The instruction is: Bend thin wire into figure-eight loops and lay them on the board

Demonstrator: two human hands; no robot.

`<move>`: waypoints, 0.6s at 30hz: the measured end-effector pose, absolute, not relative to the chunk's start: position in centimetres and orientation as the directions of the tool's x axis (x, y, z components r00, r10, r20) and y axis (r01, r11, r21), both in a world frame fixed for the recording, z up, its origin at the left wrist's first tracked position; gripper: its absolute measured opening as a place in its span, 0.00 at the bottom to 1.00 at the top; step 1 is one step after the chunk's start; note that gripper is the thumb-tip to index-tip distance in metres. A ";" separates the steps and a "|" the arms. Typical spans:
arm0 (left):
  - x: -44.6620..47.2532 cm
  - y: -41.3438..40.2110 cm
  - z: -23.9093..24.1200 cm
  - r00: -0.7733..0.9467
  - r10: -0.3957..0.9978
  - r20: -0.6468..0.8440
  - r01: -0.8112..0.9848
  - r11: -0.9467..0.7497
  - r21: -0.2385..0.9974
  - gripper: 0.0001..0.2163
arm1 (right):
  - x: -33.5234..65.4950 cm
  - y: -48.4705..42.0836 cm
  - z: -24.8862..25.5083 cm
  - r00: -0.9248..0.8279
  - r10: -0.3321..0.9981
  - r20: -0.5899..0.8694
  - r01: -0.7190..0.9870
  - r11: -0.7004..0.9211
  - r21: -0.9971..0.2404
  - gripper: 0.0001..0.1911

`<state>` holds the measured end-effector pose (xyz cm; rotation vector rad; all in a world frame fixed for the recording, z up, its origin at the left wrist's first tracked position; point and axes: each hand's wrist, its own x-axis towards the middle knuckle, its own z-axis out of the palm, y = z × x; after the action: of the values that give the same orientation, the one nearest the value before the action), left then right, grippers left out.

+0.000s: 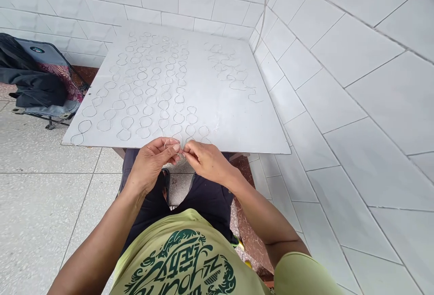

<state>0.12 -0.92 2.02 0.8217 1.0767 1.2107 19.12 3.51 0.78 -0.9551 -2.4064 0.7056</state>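
Observation:
Close to the front edge of the white board, my left hand (161, 152) pinches a thin looped wire (183, 161) between thumb and fingers. My right hand (203, 157) meets it there, its fingertips closed on the same wire. One loop curves up by the left fingers and another hangs below the hands. Just beyond my hands, figure-eight wire pieces (191, 114) lie in rows over the left and middle of the board. At the right lie several wire pieces bent in open, wavy shapes (252, 95).
The white board (237, 123) rests as a tabletop against tiled walls (315, 69). A folding chair (50, 51) with dark cloth on it stands at the left. A cable (266, 10) runs down the wall corner. My legs are under the board's front edge.

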 end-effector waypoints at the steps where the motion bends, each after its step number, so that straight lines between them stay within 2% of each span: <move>1: 0.0 -0.9 2.0 0.008 0.979 -0.205 -0.310 0.198 0.930 0.14 | 18.9 3.3 0.5 -0.640 0.733 0.229 0.499 0.624 -0.602 0.08; 3: -0.3 -1.0 1.8 0.005 0.978 -0.210 -0.286 0.203 0.936 0.14 | 18.5 3.0 0.0 -0.606 0.761 0.231 0.504 0.592 -0.629 0.10; 10: -1.3 -1.5 0.9 0.041 0.987 -0.156 -0.125 0.160 0.979 0.10 | 17.6 2.1 -0.6 -0.465 0.874 0.141 0.409 0.353 -0.842 0.15; 14: -1.5 -1.8 -0.1 -0.031 0.990 -0.136 -0.129 0.131 0.983 0.11 | 16.9 1.7 -1.2 -0.327 0.945 0.030 0.251 0.117 -0.961 0.17; 18: -1.0 -2.4 -0.8 -0.160 0.982 -0.101 -0.145 0.078 0.986 0.11 | 16.0 1.8 -2.1 -0.230 0.967 -0.106 0.038 -0.100 -0.994 0.18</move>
<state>-0.98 -2.43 -0.77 0.9568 1.2663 1.3244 15.96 1.80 -2.09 -1.1861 -1.3495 1.4478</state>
